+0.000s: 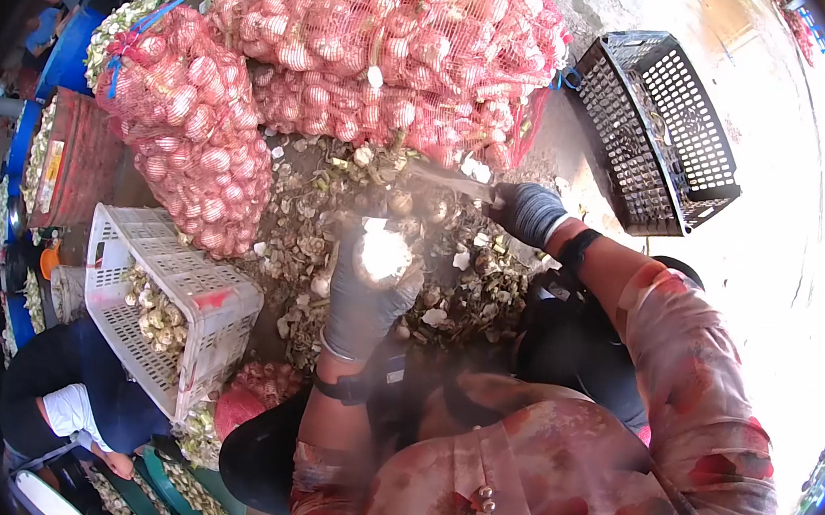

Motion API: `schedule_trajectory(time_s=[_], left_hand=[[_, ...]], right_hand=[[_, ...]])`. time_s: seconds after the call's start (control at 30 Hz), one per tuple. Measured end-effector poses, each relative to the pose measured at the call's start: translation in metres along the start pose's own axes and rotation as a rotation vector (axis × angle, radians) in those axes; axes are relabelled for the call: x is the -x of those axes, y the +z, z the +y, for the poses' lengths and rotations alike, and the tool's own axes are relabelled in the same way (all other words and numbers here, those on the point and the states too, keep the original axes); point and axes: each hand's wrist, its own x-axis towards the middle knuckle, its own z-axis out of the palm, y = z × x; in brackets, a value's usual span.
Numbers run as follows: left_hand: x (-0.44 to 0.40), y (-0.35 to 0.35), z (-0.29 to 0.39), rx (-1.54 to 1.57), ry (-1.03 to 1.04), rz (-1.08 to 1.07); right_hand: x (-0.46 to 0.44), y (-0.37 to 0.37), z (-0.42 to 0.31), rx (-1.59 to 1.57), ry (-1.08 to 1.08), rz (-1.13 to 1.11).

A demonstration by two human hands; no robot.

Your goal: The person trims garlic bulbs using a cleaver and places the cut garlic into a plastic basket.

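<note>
My left hand (364, 303), in a light grey glove, is closed around a garlic bulb (382, 256) held up in front of my body. The bulb is glaring white from the light, so its surface detail is lost. To the right and a little farther out, my right hand (528, 212), in a dark grey striped glove, is wrapped around the handle of a knife (451, 181). Its blade points left, blurred, and is apart from the bulb. Beneath both hands lies a heap of garlic skins and cut stems (460, 288).
Red mesh sacks of garlic (386, 34) are piled ahead, with another sack (190, 124) leaning at left. A white crate (216, 307) on its side holds several bulbs. A black crate (683, 125) stands at right. At lower left is another person's hand (117, 465) near green tubs.
</note>
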Motion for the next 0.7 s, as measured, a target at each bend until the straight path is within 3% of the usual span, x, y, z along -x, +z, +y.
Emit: schedule_trajectory(time_s=[0.1, 0.17, 0.2, 0.3, 0.33, 0.37, 0.43, 0.47, 0.53, 0.6, 0.63, 0.7], left_hand=[[-0.006, -0.002, -0.023, 0.051, -0.030, 0.026], [-0.012, 0.003, -0.031, -0.062, -0.008, 0.049], [-0.015, 0.008, -0.019, -0.318, 0.196, 0.083], [-0.013, 0.012, -0.029, -0.249, 0.353, 0.145], [-0.019, 0.010, -0.018, -0.076, 0.043, 0.016], [-0.016, 0.013, -0.019, 0.254, -0.068, -0.038], [-0.010, 0.019, -0.019, 0.959, -0.337, -0.021], [-0.012, 0.020, -0.018, 0.563, -0.297, -0.060], [-0.010, 0.016, -0.002, -0.649, -0.009, -0.225], [-0.007, 0.011, -0.044, -0.484, -0.026, -0.124], [-0.009, 0.012, -0.047, -0.320, -0.048, -0.026], [-0.004, 0.013, -0.050, -0.302, -0.076, -0.004]], right_hand=[[0.016, 0.026, -0.037, -0.653, -0.247, 0.206], [0.040, -0.004, -0.070, -0.803, -0.069, -0.235], [0.046, -0.004, -0.082, -0.901, -0.076, -0.273], [0.053, -0.012, -0.087, -0.857, -0.186, -0.131], [0.051, -0.010, -0.085, -0.813, -0.255, -0.033], [0.047, -0.005, -0.080, -0.810, -0.263, -0.038], [0.043, 0.001, -0.074, -0.566, -0.481, 0.132], [0.044, 0.002, -0.070, -0.535, -0.474, 0.085], [0.046, -0.003, -0.064, -0.401, -0.516, 0.084], [0.048, -0.015, -0.064, -0.180, -0.608, 0.111], [0.050, -0.021, -0.064, -0.178, -0.607, 0.111], [0.054, -0.028, -0.064, -0.036, -0.514, 0.020]])
